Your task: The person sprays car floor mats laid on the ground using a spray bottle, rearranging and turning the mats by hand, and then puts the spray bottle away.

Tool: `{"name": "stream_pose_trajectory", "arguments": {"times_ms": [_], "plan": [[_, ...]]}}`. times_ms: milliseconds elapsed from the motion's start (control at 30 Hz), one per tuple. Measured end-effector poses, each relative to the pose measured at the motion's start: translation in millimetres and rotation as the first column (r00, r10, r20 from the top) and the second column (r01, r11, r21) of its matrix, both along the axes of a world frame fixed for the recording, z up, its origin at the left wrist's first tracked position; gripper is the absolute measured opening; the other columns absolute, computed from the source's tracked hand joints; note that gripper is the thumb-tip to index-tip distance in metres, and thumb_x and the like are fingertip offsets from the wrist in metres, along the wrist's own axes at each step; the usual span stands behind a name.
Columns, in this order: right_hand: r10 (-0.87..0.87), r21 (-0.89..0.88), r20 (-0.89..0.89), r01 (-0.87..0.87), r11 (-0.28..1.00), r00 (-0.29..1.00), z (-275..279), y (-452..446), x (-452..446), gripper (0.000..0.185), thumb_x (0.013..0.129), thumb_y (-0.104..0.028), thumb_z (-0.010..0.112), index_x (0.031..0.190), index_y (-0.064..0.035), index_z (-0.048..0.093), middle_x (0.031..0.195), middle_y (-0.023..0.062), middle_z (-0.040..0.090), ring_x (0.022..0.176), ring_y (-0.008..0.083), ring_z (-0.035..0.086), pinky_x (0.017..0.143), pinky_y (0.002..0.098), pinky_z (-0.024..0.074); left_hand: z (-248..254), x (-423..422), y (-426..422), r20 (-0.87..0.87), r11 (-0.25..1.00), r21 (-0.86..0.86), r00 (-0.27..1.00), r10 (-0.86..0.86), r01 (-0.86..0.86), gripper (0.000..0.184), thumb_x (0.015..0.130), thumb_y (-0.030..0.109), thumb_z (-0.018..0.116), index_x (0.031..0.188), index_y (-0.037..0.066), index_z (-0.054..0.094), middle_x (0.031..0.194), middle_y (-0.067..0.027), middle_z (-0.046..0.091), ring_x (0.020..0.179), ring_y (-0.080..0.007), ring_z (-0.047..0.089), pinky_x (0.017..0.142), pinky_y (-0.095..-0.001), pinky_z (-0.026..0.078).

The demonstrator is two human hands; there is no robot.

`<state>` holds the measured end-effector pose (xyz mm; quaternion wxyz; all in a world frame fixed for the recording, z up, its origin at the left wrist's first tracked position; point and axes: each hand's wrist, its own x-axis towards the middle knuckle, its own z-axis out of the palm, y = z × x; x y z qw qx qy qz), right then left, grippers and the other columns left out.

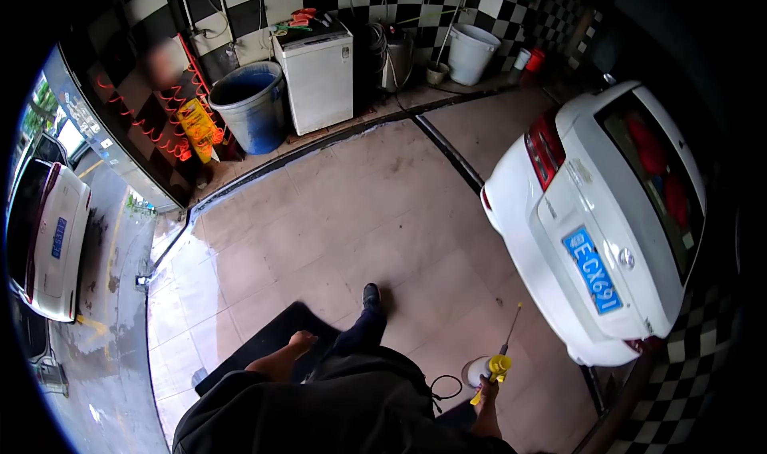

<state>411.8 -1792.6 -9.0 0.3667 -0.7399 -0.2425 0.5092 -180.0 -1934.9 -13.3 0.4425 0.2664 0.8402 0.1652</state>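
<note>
My right hand (486, 388) is wrapped round the yellow handle of a sprayer (500, 364). A white round bottle (478, 371) shows just beside and below that handle, and a thin wand points forward toward the rear of a white car (569, 226). Beside the bottle curls a thin black hose or cord (447, 388). My left hand (302, 341) hangs low at my side over a black mat (297, 318), its fingers curled and nothing visible in them. One shoe (371, 295) is stepping on the tiled floor.
Along the checkered wall stand a large blue bin (254, 126), a white washing machine (318, 82) with red gloves on top, a white bucket (471, 54) and a small red bucket (534, 60). A drain channel (449, 152) crosses the tiles. Outside on the left, another white car (56, 238) is parked.
</note>
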Motion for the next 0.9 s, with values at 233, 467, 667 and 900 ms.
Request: {"name": "stream_pose_trajectory", "arguments": {"times_ms": [233, 467, 667, 900], "plan": [[-0.074, -0.324, -0.153, 0.021, 0.946, 0.985, -3, 146, -30, 0.015, 0.071, -0.01, 0.064, 0.073, -0.0063, 0.05, 0.05, 0.0035, 0.044, 0.037, 0.0163, 0.043, 0.035, 0.0297, 0.0371, -32, -70, 146, -0.008, 0.949, -0.273, 0.987, -0.162, 0.154, 0.034, 0.086, 0.031, 0.038, 0.091, 0.007, 0.062, 0.093, -0.0148, 0.06, 0.092, -0.0274, 0.057, 0.078, -0.0385, 0.046], [0.103, -0.468, -0.166, -0.17, 0.867, 0.981, 7, 268, -152, 0.015, 0.071, -0.011, 0.064, 0.073, -0.0063, 0.05, 0.05, 0.0032, 0.044, 0.037, 0.0162, 0.043, 0.036, 0.0297, 0.0371, -55, -155, 320, -0.503, 0.707, -0.066, 0.588, -0.633, 0.705, 0.02, 0.083, 0.018, 0.042, 0.092, 0.008, 0.057, 0.085, -0.013, 0.059, 0.086, -0.0309, 0.057, 0.068, -0.0409, 0.048], [0.213, -0.508, -0.203, -0.289, 0.811, 0.956, -24, 400, -229, 0.015, 0.071, -0.011, 0.064, 0.074, -0.0063, 0.05, 0.049, 0.0029, 0.044, 0.037, 0.0162, 0.043, 0.036, 0.0297, 0.0372, 20, -178, 468, -0.176, 0.92, 0.393, 0.98, 0.091, -0.014, 0.017, 0.081, 0.017, 0.044, 0.086, 0.006, 0.056, 0.083, -0.0138, 0.058, 0.084, -0.0317, 0.056, 0.069, -0.0392, 0.048], [0.366, -0.484, -0.218, -0.425, 0.765, 0.905, -48, 582, -285, 0.015, 0.072, -0.012, 0.064, 0.074, -0.0063, 0.05, 0.049, 0.0026, 0.044, 0.037, 0.0161, 0.043, 0.036, 0.0296, 0.0373, -3, -226, 537, -0.278, 0.864, -0.316, 0.833, -0.479, 0.391, 0.025, 0.085, 0.025, 0.042, 0.1, 0.01, 0.057, 0.097, -0.0127, 0.059, 0.095, -0.0289, 0.055, 0.076, -0.0387, 0.047]]}}
